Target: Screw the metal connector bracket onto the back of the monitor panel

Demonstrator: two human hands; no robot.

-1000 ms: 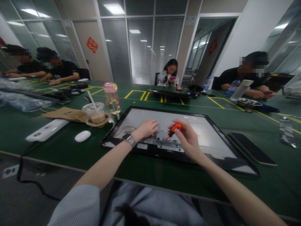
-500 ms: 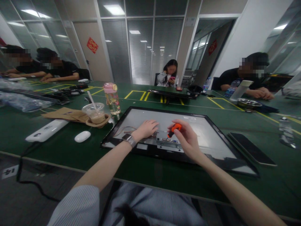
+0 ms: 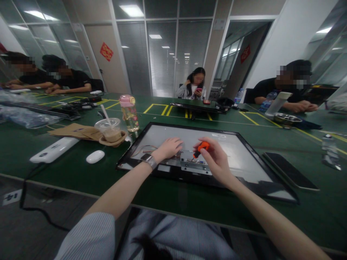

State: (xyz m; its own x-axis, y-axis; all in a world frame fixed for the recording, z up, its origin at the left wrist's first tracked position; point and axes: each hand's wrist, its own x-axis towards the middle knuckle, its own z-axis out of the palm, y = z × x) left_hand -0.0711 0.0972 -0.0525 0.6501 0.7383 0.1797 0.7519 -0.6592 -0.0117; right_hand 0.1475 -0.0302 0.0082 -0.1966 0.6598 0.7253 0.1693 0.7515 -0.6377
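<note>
In front of me a flat display panel (image 3: 162,135) with a black frame lies on the green table, its pale back facing up. A metal bracket (image 3: 187,157) with ports sits near the panel's front edge. My right hand (image 3: 215,157) is closed round the orange and black handle of a screwdriver (image 3: 202,146). The shaft slants down to the left, and its tip is at the bracket's front flange. My left hand (image 3: 169,148) lies flat beside the bracket's left end, fingers stretched out, near thin cables (image 3: 143,148) on the panel.
To the left stand a plastic cup (image 3: 111,133) in a carton holder, a pink-lidded bottle (image 3: 129,113), a white case (image 3: 95,156) and a corded white device (image 3: 54,150). A phone (image 3: 290,169) lies right of the panel. Several people sit around the table.
My hands, the screwdriver and the panel look the same as before. Across the table, a seated person holding a phone has raised one arm towards the neck.
</note>
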